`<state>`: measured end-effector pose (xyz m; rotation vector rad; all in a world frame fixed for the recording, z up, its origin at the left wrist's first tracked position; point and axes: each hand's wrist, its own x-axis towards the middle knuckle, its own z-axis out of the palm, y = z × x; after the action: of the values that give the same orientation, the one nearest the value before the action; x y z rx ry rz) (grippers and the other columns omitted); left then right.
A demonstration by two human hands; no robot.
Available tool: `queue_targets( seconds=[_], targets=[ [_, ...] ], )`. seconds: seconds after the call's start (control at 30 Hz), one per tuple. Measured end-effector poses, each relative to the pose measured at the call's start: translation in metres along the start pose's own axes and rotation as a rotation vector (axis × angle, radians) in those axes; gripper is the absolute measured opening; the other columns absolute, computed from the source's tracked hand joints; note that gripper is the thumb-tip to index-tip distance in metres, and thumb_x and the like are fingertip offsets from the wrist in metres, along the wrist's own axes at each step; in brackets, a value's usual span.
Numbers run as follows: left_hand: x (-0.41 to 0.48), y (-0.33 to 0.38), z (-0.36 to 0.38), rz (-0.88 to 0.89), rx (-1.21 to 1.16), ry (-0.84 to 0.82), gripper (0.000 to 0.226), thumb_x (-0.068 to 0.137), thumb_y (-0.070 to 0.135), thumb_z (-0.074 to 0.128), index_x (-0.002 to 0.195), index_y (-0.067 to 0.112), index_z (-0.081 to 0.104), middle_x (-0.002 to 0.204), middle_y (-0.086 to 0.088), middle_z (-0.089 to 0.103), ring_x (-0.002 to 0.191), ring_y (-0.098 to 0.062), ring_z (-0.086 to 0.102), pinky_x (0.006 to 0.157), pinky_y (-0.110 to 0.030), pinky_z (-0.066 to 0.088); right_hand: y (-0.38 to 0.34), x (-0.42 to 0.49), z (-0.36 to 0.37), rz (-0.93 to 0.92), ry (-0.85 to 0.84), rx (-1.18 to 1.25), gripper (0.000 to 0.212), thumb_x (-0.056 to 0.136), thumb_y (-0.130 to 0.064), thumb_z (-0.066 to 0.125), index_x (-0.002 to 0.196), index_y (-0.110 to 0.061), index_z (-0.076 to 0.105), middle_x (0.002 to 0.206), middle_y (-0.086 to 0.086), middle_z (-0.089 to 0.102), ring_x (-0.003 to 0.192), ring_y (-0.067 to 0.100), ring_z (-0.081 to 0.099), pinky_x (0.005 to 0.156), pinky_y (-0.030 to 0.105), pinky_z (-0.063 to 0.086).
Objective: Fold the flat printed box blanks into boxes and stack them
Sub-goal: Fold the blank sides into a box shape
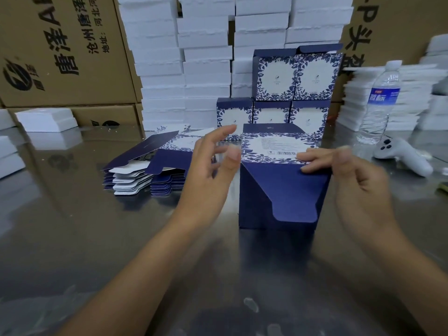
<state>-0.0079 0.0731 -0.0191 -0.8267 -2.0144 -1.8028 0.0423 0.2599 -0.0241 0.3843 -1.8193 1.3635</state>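
Done: five boxes [294,78] stacked | Now: sixth box [266,202] erect, flap [291,190] untucked; left grip [208,166] apart, empty; right grip [351,170] loose, fingertips resting on box top | Left: blank pile [155,166]

A shiny metal tabletop [72,226] reflects soft light. Along its far edge stand tall white stacks [184,69], with brown printed cartons [60,57] behind at the left and right corners.

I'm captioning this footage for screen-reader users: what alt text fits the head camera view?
A person's right hand presses its fingers on the open lid flap of a navy floral box standing on a steel table, the left hand open beside it. A pile of flat box blanks lies to the left; five folded boxes are stacked behind.
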Motion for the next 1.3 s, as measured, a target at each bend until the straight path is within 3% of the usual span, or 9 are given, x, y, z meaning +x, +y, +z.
queue_targets(
  seconds=[0.1, 0.17, 0.33, 0.47, 0.7, 0.8, 0.97, 1.1, 1.3],
  targets=[
    [-0.005, 0.004, 0.005, 0.033, 0.075, -0.114, 0.036, 0.084, 0.046, 0.059, 0.119, 0.041, 0.054, 0.145, 0.023, 0.034, 0.134, 0.009, 0.030, 0.112, -0.027, 0.028, 0.001, -0.001, 0.001, 0.042, -0.024, -0.043, 0.009, 0.083, -0.030, 0.067, 0.075, -0.026, 0.065, 0.088, -0.010, 0.069, 0.091, 0.006, 0.062, 0.084, 0.017, 0.044],
    [-0.008, 0.002, 0.010, 0.066, 0.137, -0.139, 0.029, 0.088, 0.032, 0.063, 0.116, 0.033, 0.057, 0.141, 0.021, 0.041, 0.133, 0.009, 0.030, 0.114, -0.026, 0.026, -0.001, -0.002, 0.003, -0.007, -0.048, -0.113, 0.011, 0.080, -0.019, 0.071, 0.079, -0.027, 0.064, 0.090, -0.010, 0.066, 0.091, 0.007, 0.060, 0.083, 0.016, 0.043],
    [-0.012, -0.001, 0.020, 0.238, 0.312, 0.006, 0.027, 0.082, 0.026, 0.064, 0.108, 0.019, 0.066, 0.113, 0.014, 0.058, 0.116, -0.002, 0.048, 0.102, -0.014, 0.032, 0.000, -0.005, 0.009, -0.100, -0.023, -0.272, 0.025, 0.075, -0.024, 0.069, 0.097, -0.034, 0.064, 0.096, -0.013, 0.053, 0.092, -0.001, 0.051, 0.084, 0.009, 0.036],
    [-0.010, -0.002, 0.027, 0.240, 0.332, 0.062, 0.022, 0.083, 0.028, 0.065, 0.103, 0.023, 0.070, 0.107, 0.005, 0.061, 0.112, -0.012, 0.050, 0.098, -0.015, 0.033, 0.003, -0.002, 0.014, -0.123, 0.007, -0.309, 0.017, 0.075, -0.028, 0.069, 0.090, -0.035, 0.063, 0.093, -0.017, 0.047, 0.090, -0.004, 0.049, 0.083, 0.008, 0.036],
    [-0.009, -0.006, 0.040, 0.236, 0.253, 0.198, 0.011, 0.086, 0.025, 0.062, 0.090, 0.021, 0.071, 0.093, 0.013, 0.056, 0.102, -0.014, 0.049, 0.088, -0.012, 0.034, 0.004, 0.004, 0.019, -0.247, 0.021, -0.362, 0.007, 0.080, -0.022, 0.067, 0.083, -0.027, 0.062, 0.081, -0.007, 0.057, 0.083, 0.016, 0.052, 0.078, 0.041, 0.044],
    [-0.010, -0.007, 0.043, 0.233, 0.245, 0.231, 0.014, 0.088, 0.031, 0.060, 0.087, 0.021, 0.070, 0.092, 0.010, 0.057, 0.099, -0.012, 0.048, 0.087, -0.013, 0.034, 0.004, 0.004, 0.019, -0.227, 0.022, -0.323, 0.011, 0.079, -0.022, 0.067, 0.083, -0.030, 0.062, 0.078, -0.009, 0.055, 0.083, 0.017, 0.052, 0.077, 0.028, 0.042],
    [-0.010, -0.003, 0.040, 0.185, 0.168, 0.195, 0.011, 0.083, 0.028, 0.062, 0.080, 0.039, 0.062, 0.093, 0.012, 0.060, 0.102, -0.009, 0.050, 0.089, -0.015, 0.037, 0.003, 0.003, 0.017, -0.198, 0.035, -0.264, 0.013, 0.077, -0.024, 0.070, 0.084, -0.033, 0.064, 0.085, -0.013, 0.061, 0.086, 0.012, 0.059, 0.078, 0.018, 0.044],
    [-0.008, -0.001, 0.029, 0.100, 0.065, 0.102, 0.010, 0.083, 0.026, 0.066, 0.082, 0.036, 0.064, 0.095, 0.018, 0.065, 0.105, -0.001, 0.054, 0.090, -0.020, 0.040, 0.006, 0.005, 0.010, -0.185, 0.062, -0.262, 0.007, 0.078, -0.023, 0.068, 0.080, -0.029, 0.064, 0.085, -0.019, 0.063, 0.087, 0.002, 0.058, 0.080, 0.016, 0.043],
    [-0.005, 0.000, 0.015, 0.040, 0.004, -0.005, 0.022, 0.090, 0.013, 0.061, 0.087, 0.034, 0.065, 0.103, 0.018, 0.066, 0.111, 0.003, 0.054, 0.099, -0.034, 0.044, 0.009, 0.006, 0.011, -0.165, 0.065, -0.251, 0.005, 0.081, -0.023, 0.065, 0.078, -0.026, 0.063, 0.083, -0.014, 0.062, 0.087, 0.019, 0.060, 0.080, 0.020, 0.043]
  ],
)
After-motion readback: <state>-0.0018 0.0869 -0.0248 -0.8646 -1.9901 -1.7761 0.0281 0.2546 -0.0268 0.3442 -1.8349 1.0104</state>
